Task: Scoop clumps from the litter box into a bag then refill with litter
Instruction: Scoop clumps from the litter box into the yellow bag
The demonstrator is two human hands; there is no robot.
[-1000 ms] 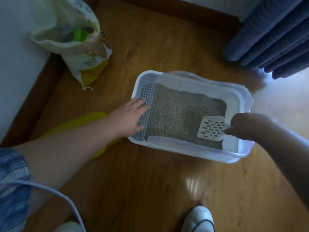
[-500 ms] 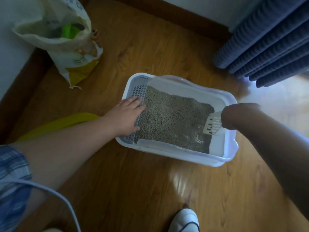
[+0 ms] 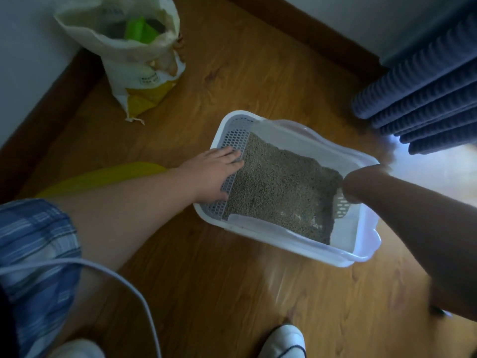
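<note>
Litter box [image 3: 289, 129] sits on the wood floor [image 3: 206, 280], near the curtain [image 3: 426, 86]. L hand [image 3: 214, 174] is flat, fingers straight, pressing the grey grille [image 3: 233, 139] end to steady it. R hand [image 3: 358, 186] is curled round the scoop [image 3: 342, 209] handle, blade at the right wall, edge in the litter [image 3: 278, 189]. Scoop looks like thin, light plastic, prob flexy, so grip close to the blade. Litter is loose and will spill easily. Yellow bag [image 3: 103, 174] lies under the L forearm.

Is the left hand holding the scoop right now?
No, the left hand lies flat on the grey grate of the litter box, while the right hand grips the scoop at the opposite end.
</note>
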